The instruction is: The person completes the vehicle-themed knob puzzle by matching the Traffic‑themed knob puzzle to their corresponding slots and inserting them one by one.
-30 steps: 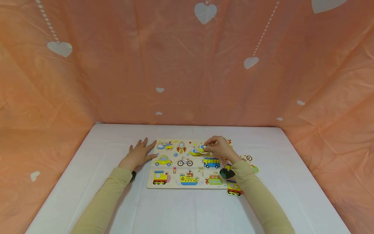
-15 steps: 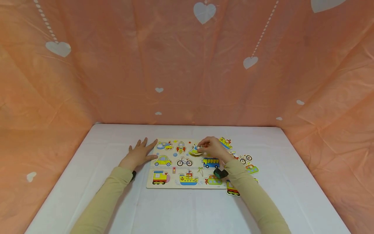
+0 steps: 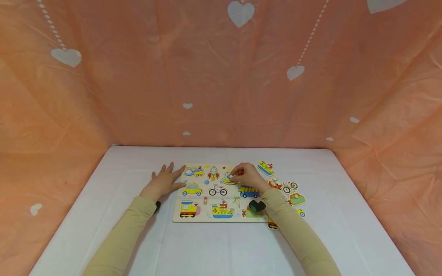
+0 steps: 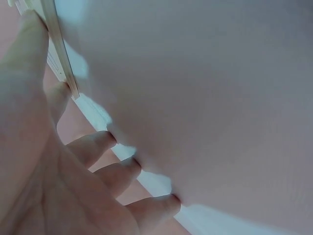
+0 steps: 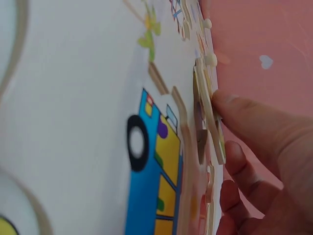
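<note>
My right hand (image 3: 249,176) pinches a flying saucer puzzle piece (image 5: 211,112) over the saucer-shaped recess in the upper right part of a wooden puzzle board (image 3: 206,212). In the right wrist view the piece sits slightly tilted, its lower end standing off the board. My left hand (image 3: 162,184) lies spread at the board's left edge, thumb and index finger touching that edge. The other left fingers (image 4: 120,178) rest on the table. Within the board, an airplane piece (image 3: 194,171) and a rocket piece (image 3: 213,174) show knobs.
Loose pieces lie right of the board: a ship (image 3: 266,168), a red-and-yellow piece (image 3: 274,184), a bicycle (image 3: 290,187), a submarine (image 3: 297,199), a car (image 3: 301,213) and a train (image 3: 272,223) partly under the right sleeve. A pink heart-patterned cloth (image 3: 221,76) surrounds the white table (image 3: 214,249).
The right hand has carried the saucer piece leftward and down onto its matching recess, uncovering loose pieces at the right. The left hand stays in place.
</note>
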Available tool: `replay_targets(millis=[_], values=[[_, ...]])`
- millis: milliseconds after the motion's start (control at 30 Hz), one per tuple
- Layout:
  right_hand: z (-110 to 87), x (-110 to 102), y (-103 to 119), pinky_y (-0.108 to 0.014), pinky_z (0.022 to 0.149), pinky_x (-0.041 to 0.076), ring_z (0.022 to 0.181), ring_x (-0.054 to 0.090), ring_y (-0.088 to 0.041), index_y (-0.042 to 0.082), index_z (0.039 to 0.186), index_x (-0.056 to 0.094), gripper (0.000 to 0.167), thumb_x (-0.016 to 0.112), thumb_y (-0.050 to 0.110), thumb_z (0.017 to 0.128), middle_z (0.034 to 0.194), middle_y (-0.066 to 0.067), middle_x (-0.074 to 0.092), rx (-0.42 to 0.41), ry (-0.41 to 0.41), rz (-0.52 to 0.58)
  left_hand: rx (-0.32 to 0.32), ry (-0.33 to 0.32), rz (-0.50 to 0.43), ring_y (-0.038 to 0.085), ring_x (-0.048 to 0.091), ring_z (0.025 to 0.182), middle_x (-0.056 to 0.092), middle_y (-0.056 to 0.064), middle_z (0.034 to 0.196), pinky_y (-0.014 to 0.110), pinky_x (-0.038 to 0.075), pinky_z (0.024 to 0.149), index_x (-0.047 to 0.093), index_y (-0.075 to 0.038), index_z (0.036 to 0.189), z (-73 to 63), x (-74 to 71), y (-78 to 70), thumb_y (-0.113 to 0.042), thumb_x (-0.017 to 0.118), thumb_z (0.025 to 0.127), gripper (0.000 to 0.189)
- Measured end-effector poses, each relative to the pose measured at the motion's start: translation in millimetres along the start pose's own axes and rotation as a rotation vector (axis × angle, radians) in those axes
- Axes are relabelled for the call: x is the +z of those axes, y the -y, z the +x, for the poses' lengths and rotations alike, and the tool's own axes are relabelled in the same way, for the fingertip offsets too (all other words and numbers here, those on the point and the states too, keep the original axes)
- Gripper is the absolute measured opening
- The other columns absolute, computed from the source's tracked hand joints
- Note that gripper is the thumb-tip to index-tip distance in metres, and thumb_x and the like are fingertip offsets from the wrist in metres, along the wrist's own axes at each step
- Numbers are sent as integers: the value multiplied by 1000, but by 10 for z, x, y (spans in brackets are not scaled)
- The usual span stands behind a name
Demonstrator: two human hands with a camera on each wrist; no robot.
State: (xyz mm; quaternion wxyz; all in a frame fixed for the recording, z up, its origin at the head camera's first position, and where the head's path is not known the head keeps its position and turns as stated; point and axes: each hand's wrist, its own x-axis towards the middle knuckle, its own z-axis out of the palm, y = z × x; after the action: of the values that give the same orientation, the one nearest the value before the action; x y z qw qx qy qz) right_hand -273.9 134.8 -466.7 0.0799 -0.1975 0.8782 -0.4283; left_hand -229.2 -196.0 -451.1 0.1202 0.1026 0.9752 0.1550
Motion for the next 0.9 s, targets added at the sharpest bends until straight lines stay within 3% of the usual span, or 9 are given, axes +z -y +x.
replay_targets(millis=[900], values=[[-6, 36, 2, -29, 59, 42, 67, 49, -18, 12, 85, 74, 11, 81, 16, 78, 79, 1, 61, -1, -41, -35, 4, -4, -14, 58, 8, 135, 14, 33, 151, 77, 8, 98, 31, -15, 151, -12, -15, -6, -50, 62, 88, 78]])
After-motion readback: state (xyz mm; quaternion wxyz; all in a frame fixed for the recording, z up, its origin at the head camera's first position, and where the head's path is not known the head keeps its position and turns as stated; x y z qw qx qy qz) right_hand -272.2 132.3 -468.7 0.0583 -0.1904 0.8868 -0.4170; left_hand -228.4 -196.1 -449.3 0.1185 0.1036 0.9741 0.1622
